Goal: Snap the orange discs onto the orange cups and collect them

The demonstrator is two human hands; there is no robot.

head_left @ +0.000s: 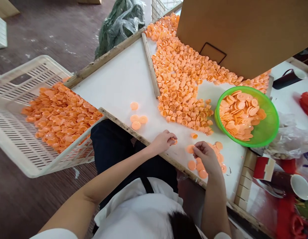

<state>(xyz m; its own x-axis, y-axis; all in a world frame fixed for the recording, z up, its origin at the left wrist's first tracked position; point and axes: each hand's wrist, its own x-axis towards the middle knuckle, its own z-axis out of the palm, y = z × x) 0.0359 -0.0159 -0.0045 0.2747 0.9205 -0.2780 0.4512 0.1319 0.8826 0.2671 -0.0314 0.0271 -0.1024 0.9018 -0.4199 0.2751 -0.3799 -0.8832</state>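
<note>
Near the table's front edge, my left hand [164, 142] is closed on a small orange plastic cup [175, 142], mostly covered by the fingers. To its right, my right hand [205, 155] pinches a flat orange disc [190, 149] by its edge. One loose cup [194, 135] lies between and just beyond the hands. More discs [201, 170] are spread beneath and around my right hand. A big heap of small orange cups [179, 83] covers the table farther back. Left of my left hand lie several orange pieces [136, 125], round and flat-looking.
A green bowl [272, 124] holding orange discs stands at the right. On the left, a white plastic crate [9, 132] contains many orange pieces. A cardboard box [243, 36] rises at the back. Wooden strips [150, 64] edge and divide the white tabletop. Mugs [289, 78] lie at far right.
</note>
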